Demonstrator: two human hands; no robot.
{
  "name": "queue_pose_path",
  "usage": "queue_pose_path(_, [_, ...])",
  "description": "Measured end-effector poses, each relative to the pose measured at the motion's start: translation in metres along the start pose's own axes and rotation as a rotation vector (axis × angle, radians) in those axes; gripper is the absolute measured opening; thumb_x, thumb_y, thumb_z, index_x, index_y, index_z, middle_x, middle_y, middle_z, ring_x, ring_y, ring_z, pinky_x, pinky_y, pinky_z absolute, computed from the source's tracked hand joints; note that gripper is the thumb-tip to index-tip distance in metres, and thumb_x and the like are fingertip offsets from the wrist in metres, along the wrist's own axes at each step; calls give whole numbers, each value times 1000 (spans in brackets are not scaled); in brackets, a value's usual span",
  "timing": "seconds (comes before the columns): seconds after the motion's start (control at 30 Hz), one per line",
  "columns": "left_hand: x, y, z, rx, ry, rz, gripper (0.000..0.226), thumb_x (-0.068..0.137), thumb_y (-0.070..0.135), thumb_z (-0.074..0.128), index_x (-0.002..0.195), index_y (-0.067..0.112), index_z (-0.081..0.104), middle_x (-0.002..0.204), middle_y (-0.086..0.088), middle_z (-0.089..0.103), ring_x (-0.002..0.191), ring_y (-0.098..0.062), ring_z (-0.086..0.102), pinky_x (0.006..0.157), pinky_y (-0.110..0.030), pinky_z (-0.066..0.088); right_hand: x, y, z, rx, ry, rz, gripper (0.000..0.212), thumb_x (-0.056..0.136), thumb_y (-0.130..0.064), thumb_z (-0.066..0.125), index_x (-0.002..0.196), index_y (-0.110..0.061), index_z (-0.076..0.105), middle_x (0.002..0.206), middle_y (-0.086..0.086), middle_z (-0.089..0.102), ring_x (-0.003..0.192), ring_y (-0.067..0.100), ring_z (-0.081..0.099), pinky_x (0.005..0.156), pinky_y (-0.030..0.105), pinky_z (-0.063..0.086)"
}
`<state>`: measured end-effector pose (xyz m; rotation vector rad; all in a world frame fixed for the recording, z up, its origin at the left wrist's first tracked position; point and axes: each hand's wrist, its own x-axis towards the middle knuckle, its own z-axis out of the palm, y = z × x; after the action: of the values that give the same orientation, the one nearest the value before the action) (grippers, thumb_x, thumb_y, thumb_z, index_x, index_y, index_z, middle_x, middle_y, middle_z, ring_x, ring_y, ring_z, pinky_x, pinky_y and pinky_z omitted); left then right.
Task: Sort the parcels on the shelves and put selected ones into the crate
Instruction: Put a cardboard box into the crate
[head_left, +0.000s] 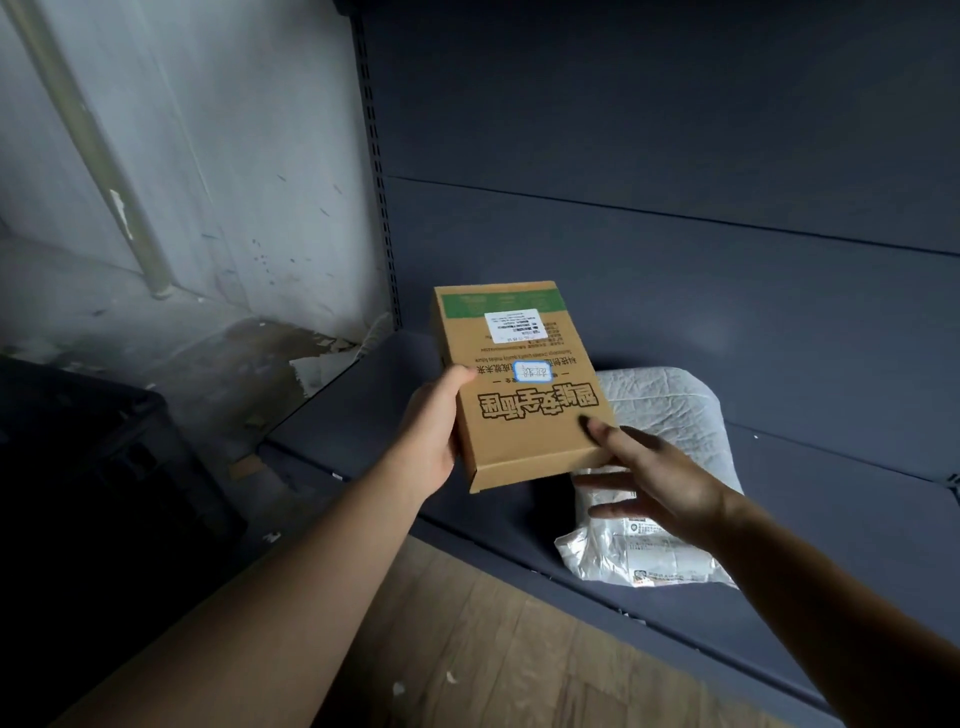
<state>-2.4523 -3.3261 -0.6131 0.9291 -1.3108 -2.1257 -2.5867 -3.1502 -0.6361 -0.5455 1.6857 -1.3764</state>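
1. Now, the dark crate (93, 441) lies far left, beyond the left hand (431, 436).
2. This hand grips the cardboard box (524, 384) by its left edge above the shelf (857, 493); its long axis points away.
3. The right hand (654, 483), fingers spread, touches its near corner.

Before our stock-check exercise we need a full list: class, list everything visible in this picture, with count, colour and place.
cardboard box: one, brown with green band and white label, held above the shelf
padded parcel: one, white, on the shelf behind the box
plastic mailer: one, clear-white, at the shelf's front edge
shelf: one, dark grey-blue, right of view
crate: one, black, on the floor, far left
pipe: one, pale, against the wall, upper left
floor: brown planks, bottom
left hand: one, grips the box's left edge
right hand: one, fingers spread, fingertip at the box's near right corner
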Motion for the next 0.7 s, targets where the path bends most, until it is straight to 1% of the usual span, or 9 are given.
queue_pose_path(0.1, [-2,3,2,50,-9,30,21,94,20,49,101,15,68,94,-5,73,84,-19,66,80,-35,50,2,4,-3,77,-15,-86,49,81,-36,67,125,-18,59,118,10,69,104,27,69,84,41,56])
queue_pose_path(0.23, [-1,3,0,193,30,126,19,89,7,51,99,21,60,97,-1,69,89,-16,62,78,-32,46,5,5,-6,146,86,-157,38,87,-15,66,124,-16,60,116,10,70,101,25,68,92,42,53])
queue_pose_path(0.3, [4,-1,-5,398,192,291,34,83,6,58,114,20,55,118,-4,59,102,-18,60,78,-28,48,5,4,-7,146,122,-183,38,88,-8,64,124,-18,60,115,4,70,102,22,66,90,44,53])
queue_pose_path(0.37, [6,-2,-9,684,423,495,63,78,5,63,137,15,43,135,-10,42,121,-24,47,94,-33,47,4,1,-8,190,164,-213,41,86,-3,64,125,-15,57,114,2,67,94,17,65,81,39,54])
queue_pose_path(0.4, [6,-2,-9,790,477,605,71,76,4,63,142,13,38,139,-11,37,128,-27,40,102,-37,42,3,1,-7,216,182,-228,43,86,-1,64,126,-14,55,114,2,66,90,15,65,76,35,53])
queue_pose_path(0.43, [4,-2,-8,879,479,710,75,74,2,63,143,12,37,142,-12,35,130,-29,36,106,-40,39,4,0,-7,238,195,-248,45,84,0,66,125,-15,53,115,2,65,89,15,66,73,32,53])
queue_pose_path(0.5, [2,-3,-4,1018,386,865,73,70,2,63,140,12,44,141,-11,38,128,-29,36,104,-45,41,7,-1,-7,262,216,-310,48,78,-2,71,120,-18,51,115,3,64,92,17,67,71,28,55])
queue_pose_path(0.63, [5,-11,7,1131,233,983,61,70,10,61,130,9,55,137,-12,44,130,-31,41,103,-49,42,10,-5,-7,270,262,-425,56,60,-19,81,105,-24,48,102,8,67,94,19,68,88,32,54])
queue_pose_path(0.7, [7,-16,10,1161,200,1044,57,73,16,54,129,8,56,136,-13,46,134,-33,38,107,-51,38,11,-6,-7,268,285,-462,51,67,-15,80,105,-23,47,97,7,70,93,17,69,86,29,54])
